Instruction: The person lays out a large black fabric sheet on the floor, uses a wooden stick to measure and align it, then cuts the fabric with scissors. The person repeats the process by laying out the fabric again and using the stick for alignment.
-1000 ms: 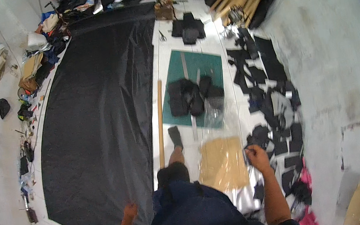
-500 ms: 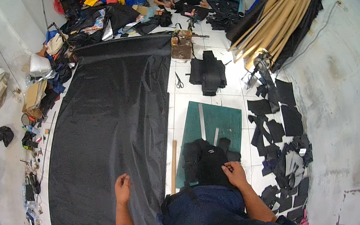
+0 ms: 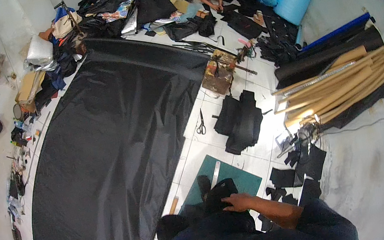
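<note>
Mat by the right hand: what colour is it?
The mat is dark green, best seen in the head view.

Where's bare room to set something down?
Bare white tile: strip between the black sheet and green mat, below the scissors; another patch between the black fabric pieces and brown tubes. The sheet's broad middle is uncovered too. Crowded: black scraps right of the mat, the far-end heap, and around the right hand.

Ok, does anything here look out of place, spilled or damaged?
Nothing looks spilled or clearly damaged. The untidiest part is the black scraps strewn at random angles over the floor, right of the green mat by the right hand; the big black sheet is also creased, not flat.
</note>
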The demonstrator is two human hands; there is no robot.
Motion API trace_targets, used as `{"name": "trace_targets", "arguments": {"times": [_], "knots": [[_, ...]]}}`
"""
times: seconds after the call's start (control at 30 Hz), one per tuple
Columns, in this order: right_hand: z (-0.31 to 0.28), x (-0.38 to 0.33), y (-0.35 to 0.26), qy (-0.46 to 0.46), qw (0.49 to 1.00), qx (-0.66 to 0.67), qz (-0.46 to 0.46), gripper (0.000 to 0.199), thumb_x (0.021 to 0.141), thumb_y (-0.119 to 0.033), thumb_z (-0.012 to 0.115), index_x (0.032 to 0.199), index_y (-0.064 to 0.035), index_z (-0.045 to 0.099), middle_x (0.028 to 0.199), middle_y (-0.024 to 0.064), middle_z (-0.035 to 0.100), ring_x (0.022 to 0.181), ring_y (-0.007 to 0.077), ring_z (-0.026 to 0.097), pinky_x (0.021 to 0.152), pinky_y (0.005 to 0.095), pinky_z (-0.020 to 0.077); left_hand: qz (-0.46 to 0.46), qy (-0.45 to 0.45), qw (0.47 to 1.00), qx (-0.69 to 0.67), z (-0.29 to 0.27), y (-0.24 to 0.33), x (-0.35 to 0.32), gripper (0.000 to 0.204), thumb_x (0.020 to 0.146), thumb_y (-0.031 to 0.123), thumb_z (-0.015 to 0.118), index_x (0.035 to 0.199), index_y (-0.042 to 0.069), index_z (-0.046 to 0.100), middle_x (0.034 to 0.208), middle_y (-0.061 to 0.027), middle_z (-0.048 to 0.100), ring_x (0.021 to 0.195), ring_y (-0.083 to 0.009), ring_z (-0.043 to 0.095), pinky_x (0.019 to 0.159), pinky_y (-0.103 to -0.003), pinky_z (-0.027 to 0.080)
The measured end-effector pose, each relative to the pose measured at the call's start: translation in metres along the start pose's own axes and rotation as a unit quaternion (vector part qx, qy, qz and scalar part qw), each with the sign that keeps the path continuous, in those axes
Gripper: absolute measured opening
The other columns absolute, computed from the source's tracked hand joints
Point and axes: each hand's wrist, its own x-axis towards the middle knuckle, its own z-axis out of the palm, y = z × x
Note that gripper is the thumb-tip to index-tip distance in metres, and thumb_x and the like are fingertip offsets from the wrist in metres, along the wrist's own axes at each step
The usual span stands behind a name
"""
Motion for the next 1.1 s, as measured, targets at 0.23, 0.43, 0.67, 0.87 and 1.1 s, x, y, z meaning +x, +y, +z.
{"name": "trace_targets", "arguments": {"times": [0.23,0.43,0.67,0.87,1.1], "knots": [[-0.085,0.068,0.0,-0.085,0.975,-0.138,-0.152,0.043,0.091,-0.034,0.058,0.13,-0.0152,0.056,0.121,0.0187,0.056,0.112,0.0382,0.057,0.093,0.0512,0.0476,0.161,-0.025,0.981,-0.11,0.085,0.152,-0.048,0.026,0.091,0.025,0.064,0.096,0.0,0.062,0.076,-0.009,0.063,0.067,-0.0131,0.06,0.057,-0.03,0.045],[-0.145,0.093,0.011,0.007,0.957,-0.208,-0.203,0.032,0.087,-0.028,0.06,0.116,-0.0151,0.065,0.111,0.0156,0.06,0.11,0.0363,0.058,0.084,0.0516,0.0503,0.319,0.024,0.944,-0.076,0.12,0.308,-0.072,0.031,0.089,0.028,0.068,0.102,0.001,0.063,0.073,-0.0092,0.062,0.068,-0.018,0.062,0.062,-0.031,0.048],[-0.211,0.121,0.004,-0.096,0.946,-0.229,-0.207,0.022,0.093,-0.018,0.048,0.106,-0.0104,0.064,0.108,0.0128,0.065,0.107,0.0311,0.06,0.088,0.0526,0.0437,0.448,-0.067,0.875,0.171,0.208,0.346,-0.122,0.028,0.082,0.025,0.068,0.098,0.002,0.07,0.094,-0.021,0.068,0.091,-0.0384,0.065,0.082,-0.044,0.051],[-0.295,0.171,0.043,-0.248,0.922,-0.211,-0.208,0.031,0.098,-0.035,0.051,0.099,-0.0047,0.059,0.094,0.0155,0.066,0.088,0.0291,0.067,0.072,0.046,0.0491,0.178,-0.127,0.949,0.227,0.274,0.382,-0.185,0.034,0.089,0.028,0.053,0.107,0.003,0.067,0.106,-0.022,0.068,0.103,-0.0388,0.063,0.092,-0.047,0.048],[-0.324,0.158,0.115,-0.583,0.811,0.012,-0.043,0.041,0.096,-0.048,0.058,0.105,-0.0083,0.06,0.096,0.0074,0.062,0.085,0.018,0.059,0.077,0.0339,0.0464,0.043,-0.416,0.907,-0.051,0.329,0.231,-0.224,0.029,0.092,0.023,0.051,0.105,0.004,0.068,0.103,-0.0184,0.069,0.097,-0.0325,0.065,0.089,-0.044,0.049]]}}
